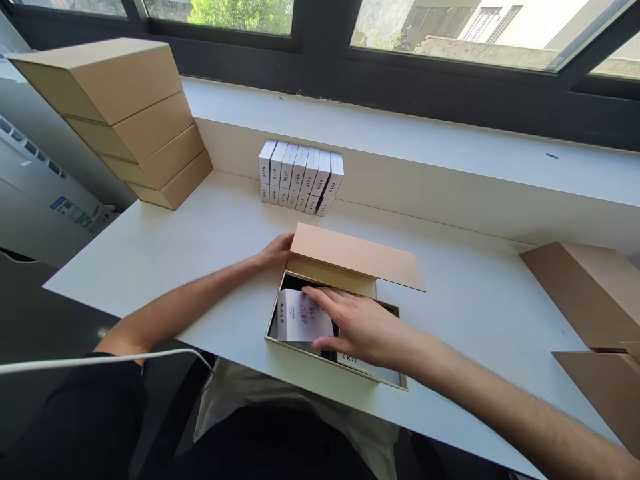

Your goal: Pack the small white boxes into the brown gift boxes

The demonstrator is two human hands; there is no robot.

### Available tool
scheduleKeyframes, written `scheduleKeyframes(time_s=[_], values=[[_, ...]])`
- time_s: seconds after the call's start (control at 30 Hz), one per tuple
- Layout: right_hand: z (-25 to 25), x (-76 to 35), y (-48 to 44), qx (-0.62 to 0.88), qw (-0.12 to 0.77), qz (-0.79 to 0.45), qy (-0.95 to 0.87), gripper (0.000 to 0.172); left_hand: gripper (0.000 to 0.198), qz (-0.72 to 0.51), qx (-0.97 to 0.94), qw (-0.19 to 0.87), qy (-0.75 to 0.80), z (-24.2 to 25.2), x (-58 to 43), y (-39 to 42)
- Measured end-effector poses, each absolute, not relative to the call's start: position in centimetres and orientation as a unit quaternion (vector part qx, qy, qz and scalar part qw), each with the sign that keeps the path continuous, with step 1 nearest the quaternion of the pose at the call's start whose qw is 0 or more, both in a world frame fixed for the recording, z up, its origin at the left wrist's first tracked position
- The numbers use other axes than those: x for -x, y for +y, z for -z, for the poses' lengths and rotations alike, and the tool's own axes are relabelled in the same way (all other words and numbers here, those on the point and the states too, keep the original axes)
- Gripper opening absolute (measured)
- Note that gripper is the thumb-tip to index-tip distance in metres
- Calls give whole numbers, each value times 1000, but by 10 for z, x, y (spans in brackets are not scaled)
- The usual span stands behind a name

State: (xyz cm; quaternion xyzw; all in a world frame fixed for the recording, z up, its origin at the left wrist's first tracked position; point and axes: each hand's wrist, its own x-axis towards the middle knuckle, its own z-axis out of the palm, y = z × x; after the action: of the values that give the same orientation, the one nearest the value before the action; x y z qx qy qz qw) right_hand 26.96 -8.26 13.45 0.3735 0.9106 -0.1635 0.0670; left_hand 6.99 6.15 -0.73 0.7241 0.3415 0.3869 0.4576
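Observation:
A long brown gift box [330,363] stands near the table's front edge with its hinged lid [357,257] raised. At the lid's left end my left hand [277,251] holds its edge, with the fingertips hidden behind it. Over the box's inside, my right hand [357,327] grips a small white carton [304,317] with purple print, its thumb at the near corner and its fingers along the far side. The carton sits slightly tilted in the left part of the box. Another white carton [350,360] shows partly beneath my right hand, in the right part.
Several small white cartons [300,173] stand in a row against the back ledge. A stack of brown boxes [135,127] rises at the table's left rear. Opened brown cardboard [590,293] lies at the right edge. A white cable [100,363] crosses at lower left.

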Motion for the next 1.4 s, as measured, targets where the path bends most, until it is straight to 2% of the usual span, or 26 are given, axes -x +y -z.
scheduleKeyframes(time_s=[0.03, 0.07, 0.17, 0.23, 0.37, 0.6, 0.8, 0.93, 1.1, 1.23, 1.4], values=[[-128, -269, -87, -376, 77, 146, 912, 73, 34, -386, -720, 465, 342, 6, -70, 61], [-123, -266, -91, -384, 85, 126, 911, 71, 35, -386, -714, 473, 344, 6, -70, 61], [-112, -257, -95, -403, 91, 106, 904, 51, 36, -388, -702, 483, 351, 5, -69, 59], [-111, -255, -92, -404, 78, 141, 900, 47, 36, -391, -701, 481, 353, 6, -69, 59], [-116, -265, -88, -432, 41, 212, 875, 48, 37, -399, -697, 478, 355, 9, -69, 59], [-110, -264, -94, -454, 107, 97, 879, 40, 36, -388, -724, 442, 360, 9, -67, 60], [-105, -273, -96, -473, 60, 157, 865, 48, 30, -383, -717, 435, 387, 9, -65, 58], [-112, -289, -99, -491, -22, 190, 850, 34, 28, -379, -720, 429, 393, 6, -65, 58], [-111, -286, -101, -439, -12, 214, 873, 25, 32, -372, -724, 421, 399, 3, -65, 57], [-108, -284, -99, -417, -26, 256, 872, 29, 34, -367, -720, 424, 409, 4, -65, 56], [-108, -290, -97, -413, 14, 261, 872, 31, 37, -370, -716, 433, 405, 7, -65, 58]])
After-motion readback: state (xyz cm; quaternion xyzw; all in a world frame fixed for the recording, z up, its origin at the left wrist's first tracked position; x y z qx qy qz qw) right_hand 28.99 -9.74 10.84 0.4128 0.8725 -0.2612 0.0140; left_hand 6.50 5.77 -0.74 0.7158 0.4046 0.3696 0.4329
